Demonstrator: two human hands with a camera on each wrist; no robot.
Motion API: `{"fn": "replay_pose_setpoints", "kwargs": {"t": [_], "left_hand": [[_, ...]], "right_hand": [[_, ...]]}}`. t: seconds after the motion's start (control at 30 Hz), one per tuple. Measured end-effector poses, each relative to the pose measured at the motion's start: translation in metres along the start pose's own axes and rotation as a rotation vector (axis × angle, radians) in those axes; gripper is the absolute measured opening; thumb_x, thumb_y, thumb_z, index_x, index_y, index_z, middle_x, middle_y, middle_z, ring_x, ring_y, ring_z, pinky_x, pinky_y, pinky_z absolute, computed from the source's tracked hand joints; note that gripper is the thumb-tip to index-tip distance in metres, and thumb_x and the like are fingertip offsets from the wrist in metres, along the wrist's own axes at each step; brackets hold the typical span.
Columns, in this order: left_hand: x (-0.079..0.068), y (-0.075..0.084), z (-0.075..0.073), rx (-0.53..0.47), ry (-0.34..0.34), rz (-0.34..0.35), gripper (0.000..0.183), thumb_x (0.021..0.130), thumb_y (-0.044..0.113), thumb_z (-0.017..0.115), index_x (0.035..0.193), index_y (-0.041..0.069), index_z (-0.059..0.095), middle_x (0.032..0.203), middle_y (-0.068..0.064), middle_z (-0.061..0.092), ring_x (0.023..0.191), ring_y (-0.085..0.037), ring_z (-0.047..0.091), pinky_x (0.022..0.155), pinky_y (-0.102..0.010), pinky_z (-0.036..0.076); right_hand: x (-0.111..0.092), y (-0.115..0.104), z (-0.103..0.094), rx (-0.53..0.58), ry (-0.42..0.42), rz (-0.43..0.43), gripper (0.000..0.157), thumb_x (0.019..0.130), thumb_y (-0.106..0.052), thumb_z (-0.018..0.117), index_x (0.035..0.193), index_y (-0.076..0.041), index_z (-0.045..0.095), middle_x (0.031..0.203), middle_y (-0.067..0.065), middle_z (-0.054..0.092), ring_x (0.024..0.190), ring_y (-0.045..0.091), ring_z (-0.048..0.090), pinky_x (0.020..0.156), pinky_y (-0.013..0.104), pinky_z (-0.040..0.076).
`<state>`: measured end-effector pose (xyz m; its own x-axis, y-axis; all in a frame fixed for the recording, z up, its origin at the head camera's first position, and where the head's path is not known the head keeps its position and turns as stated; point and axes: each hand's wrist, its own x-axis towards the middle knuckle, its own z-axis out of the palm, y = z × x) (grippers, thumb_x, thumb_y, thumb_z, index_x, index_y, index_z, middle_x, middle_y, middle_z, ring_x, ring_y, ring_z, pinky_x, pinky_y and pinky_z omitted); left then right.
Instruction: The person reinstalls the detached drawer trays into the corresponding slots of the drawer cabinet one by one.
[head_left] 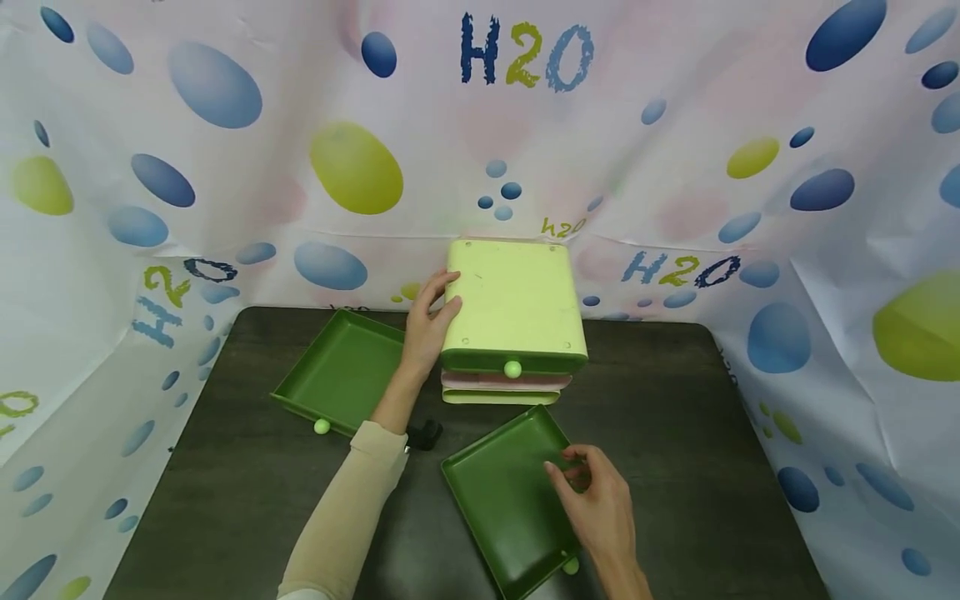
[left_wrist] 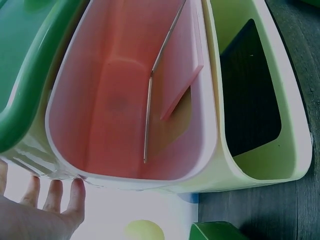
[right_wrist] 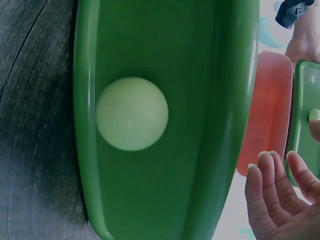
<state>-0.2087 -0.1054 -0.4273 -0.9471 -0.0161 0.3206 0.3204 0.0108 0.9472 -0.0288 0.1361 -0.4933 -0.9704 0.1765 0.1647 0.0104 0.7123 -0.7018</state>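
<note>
A small drawer cabinet (head_left: 513, 300) with a pale yellow-green top stands at the back of the table. My left hand (head_left: 427, 329) rests against its left side, fingers fairly straight. The top drawer front (head_left: 480, 363) is in place. Beneath it, the left wrist view shows a pink compartment (left_wrist: 120, 100) and a pale green compartment (left_wrist: 265, 167), both without drawers. A loose green drawer (head_left: 510, 500) lies at an angle in front of the cabinet. Over its right edge hovers my right hand (head_left: 600, 500), fingers loosely bent and holding nothing. The drawer's round knob (right_wrist: 132, 114) shows close up.
Another green drawer (head_left: 341, 375) lies left of the cabinet, partly behind my left forearm. A thin metal rod (left_wrist: 148, 115) and a pink panel (left_wrist: 182, 65) show inside the pink compartment. The dark table (head_left: 675, 467) is enclosed by a patterned curtain (head_left: 660, 50).
</note>
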Motion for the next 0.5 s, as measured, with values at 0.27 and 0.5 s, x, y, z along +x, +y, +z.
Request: {"fn": "replay_pose_setpoints", "kwargs": {"t": [0.27,0.5], "left_hand": [[0.0006,0.0004,0.0025,-0.010,0.002,0.015,0.037,0.093,0.011,0.052,0.129,0.002,0.050,0.143,-0.015,0.030,0.124,-0.026,0.037,0.095,-0.042,0.038],[-0.0014,0.0005,0.0006,0.007,0.006,0.005,0.037,0.093,0.012,0.053,0.129,0.002,0.050,0.143,-0.014,0.031,0.124,-0.026,0.037,0.095,-0.043,0.037]], "right_hand": [[-0.0033,0.0018,0.0001,-0.030,-0.001,0.006,0.033,0.076,-0.042,0.071,0.099,-0.021,0.060,0.089,-0.011,0.060,0.060,0.001,0.053,0.055,0.023,0.046],[-0.0089,0.0077,0.0016,-0.067,-0.016,0.020,0.033,0.075,-0.044,0.071,0.098,-0.022,0.062,0.086,-0.013,0.059,0.053,0.003,0.045,0.045,0.021,0.037]]}}
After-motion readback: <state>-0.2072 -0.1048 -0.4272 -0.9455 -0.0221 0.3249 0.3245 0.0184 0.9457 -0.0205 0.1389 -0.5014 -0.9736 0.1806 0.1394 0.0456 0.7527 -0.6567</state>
